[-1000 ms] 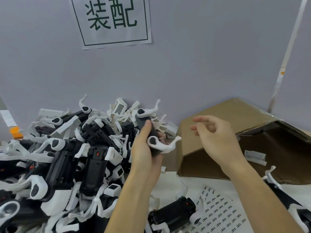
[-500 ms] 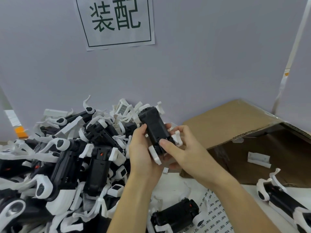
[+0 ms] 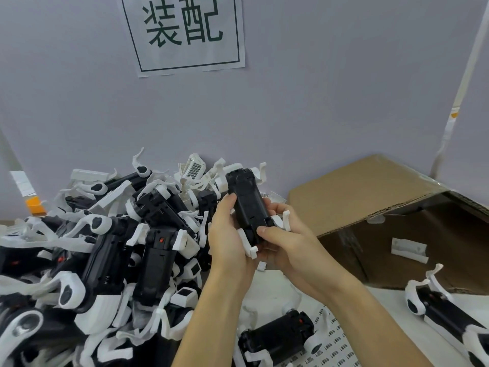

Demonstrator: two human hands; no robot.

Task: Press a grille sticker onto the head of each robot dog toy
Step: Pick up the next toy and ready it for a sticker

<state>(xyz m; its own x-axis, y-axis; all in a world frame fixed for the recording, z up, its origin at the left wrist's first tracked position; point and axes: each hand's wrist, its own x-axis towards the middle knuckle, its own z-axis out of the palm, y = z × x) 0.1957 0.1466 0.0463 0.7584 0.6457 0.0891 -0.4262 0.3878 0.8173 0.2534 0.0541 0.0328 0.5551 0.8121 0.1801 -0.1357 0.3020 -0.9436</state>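
The robot dog toy (image 3: 247,205) is being held belly-up just right of the heap of toys (image 3: 105,247), black underside facing the camera. The left hand (image 3: 229,239) is cupping its side, fingers curled around it; the right hand (image 3: 288,247) is gripping its near end (thumb pressing the black body). The cardboard box (image 3: 370,202) is lying open beyond them.

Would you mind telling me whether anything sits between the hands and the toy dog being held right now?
Nothing visible does. The left hand grips the held robot dog toy along its left side, and the right hand holds its near end, thumb on the black body. Whether a grille sticker lies under that thumb cannot be told.
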